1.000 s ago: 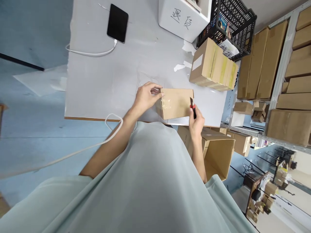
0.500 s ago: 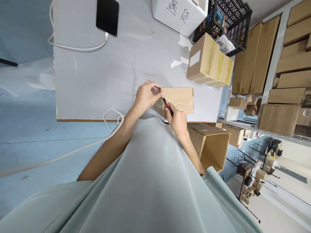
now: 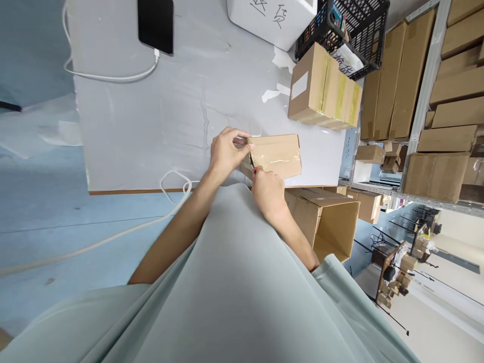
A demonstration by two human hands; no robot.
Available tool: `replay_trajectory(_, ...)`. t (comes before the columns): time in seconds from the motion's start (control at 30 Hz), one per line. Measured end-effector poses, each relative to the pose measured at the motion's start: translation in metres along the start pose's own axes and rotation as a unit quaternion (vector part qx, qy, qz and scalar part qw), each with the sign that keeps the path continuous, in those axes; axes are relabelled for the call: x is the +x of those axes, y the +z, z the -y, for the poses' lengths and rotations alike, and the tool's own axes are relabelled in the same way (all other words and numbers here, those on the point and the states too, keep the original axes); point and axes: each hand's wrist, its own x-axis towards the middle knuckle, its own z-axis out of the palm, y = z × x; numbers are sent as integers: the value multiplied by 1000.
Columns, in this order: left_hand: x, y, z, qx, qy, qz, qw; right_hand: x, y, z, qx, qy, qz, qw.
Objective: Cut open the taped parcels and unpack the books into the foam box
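Brown cardboard box (image 3: 280, 151) sits just ahead of your hands, long axis running left-right, roughly along the worktop's near edge, slightly skewed. Its left end is what counts: both your hands are there, the right on the near side, the left past the end. Your left hand (image 3: 229, 151) is half curled, thumb on the top face, fingertips at the far left corner, pinching that end. Your right hand (image 3: 269, 194) is closed into a fist round a red-and-black cutter (image 3: 255, 170), tip angled away from you at the left edge; can't tell how deep the blade sits. Clear tape crosses the box top. Farther out on the worktop (image 3: 151, 131): torn paper scraps (image 3: 276, 93), taped carton (image 3: 325, 91) ahead right, white bin (image 3: 270, 17) beyond, dark tablet or phone (image 3: 156, 25) far left. Open carton (image 3: 335, 229) stands below the near edge, right of you.
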Motion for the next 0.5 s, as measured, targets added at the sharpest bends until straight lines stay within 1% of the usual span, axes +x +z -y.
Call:
replay_trajectory(0.1,-3,2,0,-1,5,-2,1000,-3,3,-6,-3,0,11,1000)
replay_trajectory(0.2,-2,5,-2,6,15,-28,999,1,5,-8,4,-18,-4,1000)
replay_trajectory(0.3,-1,8,-3,15,12,-37,999,1,7,-13,7,-24,-6,1000)
replay_trajectory(0.4,-8,13,-4,21,1,-41,999,-2,8,-20,6,-33,8,999)
replay_trajectory(0.5,-15,16,-4,24,-1,-61,998,1,8,-25,7,-59,7,998)
